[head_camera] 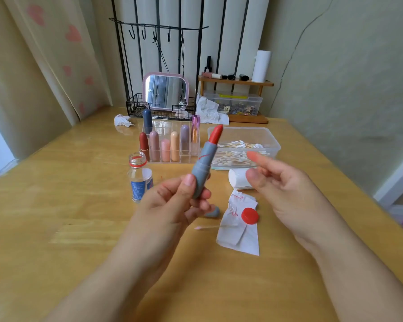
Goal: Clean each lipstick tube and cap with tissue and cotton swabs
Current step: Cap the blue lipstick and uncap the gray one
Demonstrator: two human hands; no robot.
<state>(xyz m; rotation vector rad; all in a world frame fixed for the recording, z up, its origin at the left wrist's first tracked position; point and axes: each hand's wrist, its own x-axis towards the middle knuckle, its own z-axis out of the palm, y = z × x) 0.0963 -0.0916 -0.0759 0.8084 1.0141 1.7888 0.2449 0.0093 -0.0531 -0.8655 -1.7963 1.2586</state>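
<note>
Both forearms bare, no sleeves; right grip fingertip smeared red.

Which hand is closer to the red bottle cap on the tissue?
Right. The right hand hovers just above-right of the red cap; the left hand holds the lipstick farther left.

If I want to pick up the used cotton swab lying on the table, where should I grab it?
Pinch the bare stick in the middle of the used cotton swab, coming straight down from above. It lies flat on the table, its tip looks pink, and its other end reaches the stained tissue, so the middle is probably the cleanest, easiest spot.
</note>
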